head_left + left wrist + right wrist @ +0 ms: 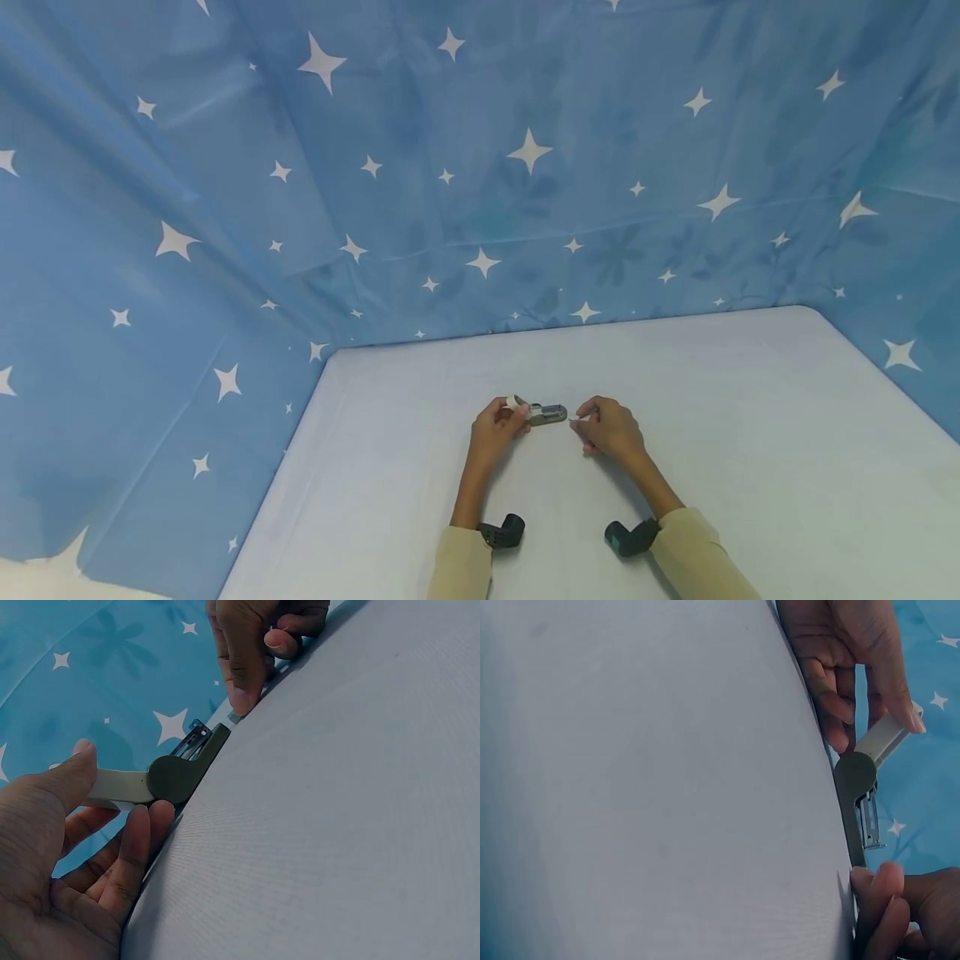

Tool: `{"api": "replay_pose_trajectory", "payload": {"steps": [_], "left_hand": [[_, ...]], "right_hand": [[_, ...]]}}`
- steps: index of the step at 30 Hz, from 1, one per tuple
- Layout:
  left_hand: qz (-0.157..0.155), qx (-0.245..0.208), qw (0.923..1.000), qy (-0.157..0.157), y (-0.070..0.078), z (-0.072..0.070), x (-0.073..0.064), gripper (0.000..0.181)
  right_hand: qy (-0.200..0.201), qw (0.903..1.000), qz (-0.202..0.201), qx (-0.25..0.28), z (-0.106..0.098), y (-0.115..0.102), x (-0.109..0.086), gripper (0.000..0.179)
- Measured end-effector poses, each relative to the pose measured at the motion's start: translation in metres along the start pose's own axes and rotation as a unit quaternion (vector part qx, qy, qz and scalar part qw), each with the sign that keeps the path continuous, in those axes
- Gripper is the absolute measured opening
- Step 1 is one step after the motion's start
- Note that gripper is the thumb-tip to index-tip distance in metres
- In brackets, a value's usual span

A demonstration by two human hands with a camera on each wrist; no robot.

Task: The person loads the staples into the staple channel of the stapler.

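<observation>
A small stapler [547, 414] with a dark olive base and a pale cover swung up lies at the middle of the white table, its metal staple channel [193, 740] exposed. My left hand [497, 427] holds the stapler at its raised cover [885, 739], thumb on one side and fingers below. Just off the front end of the base, my right hand [609, 427] pinches a small light-grey piece [235, 718] between thumb and index finger. Most of that piece is hidden by the fingertips.
The white cloth-covered table [390, 500] spreads around both hands. Blue fabric with white stars [480, 167] hangs behind it and along the sides. A dark camera sits on each wrist, over beige sleeves.
</observation>
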State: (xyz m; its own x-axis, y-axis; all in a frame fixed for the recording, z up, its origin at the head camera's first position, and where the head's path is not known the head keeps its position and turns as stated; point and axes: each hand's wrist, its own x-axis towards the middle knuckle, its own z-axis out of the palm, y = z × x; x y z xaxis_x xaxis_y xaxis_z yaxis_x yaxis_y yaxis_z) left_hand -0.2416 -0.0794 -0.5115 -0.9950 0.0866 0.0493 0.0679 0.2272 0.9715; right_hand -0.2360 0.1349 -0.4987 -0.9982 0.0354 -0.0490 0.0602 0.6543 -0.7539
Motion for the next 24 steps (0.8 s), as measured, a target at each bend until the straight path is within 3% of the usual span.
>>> {"api": "replay_pose_trajectory", "payload": {"steps": [7,16,24], "left_hand": [[-0.004,0.011,0.9999,-0.003,0.0002,0.0000,0.0007,0.033],[-0.005,0.017,0.9998,-0.011,-0.0005,-0.0002,-0.0007,0.035],[0.001,0.007,0.9999,-0.012,-0.0004,-0.0027,0.0029,0.035]], "right_hand": [[-0.014,0.9978,0.029,0.058,-0.0021,-0.0007,-0.0001,0.024],[-0.040,0.9867,0.061,0.145,-0.0066,0.0031,-0.0006,0.025],[-0.022,0.9756,0.077,0.204,-0.0065,0.0023,0.0019,0.029]]}}
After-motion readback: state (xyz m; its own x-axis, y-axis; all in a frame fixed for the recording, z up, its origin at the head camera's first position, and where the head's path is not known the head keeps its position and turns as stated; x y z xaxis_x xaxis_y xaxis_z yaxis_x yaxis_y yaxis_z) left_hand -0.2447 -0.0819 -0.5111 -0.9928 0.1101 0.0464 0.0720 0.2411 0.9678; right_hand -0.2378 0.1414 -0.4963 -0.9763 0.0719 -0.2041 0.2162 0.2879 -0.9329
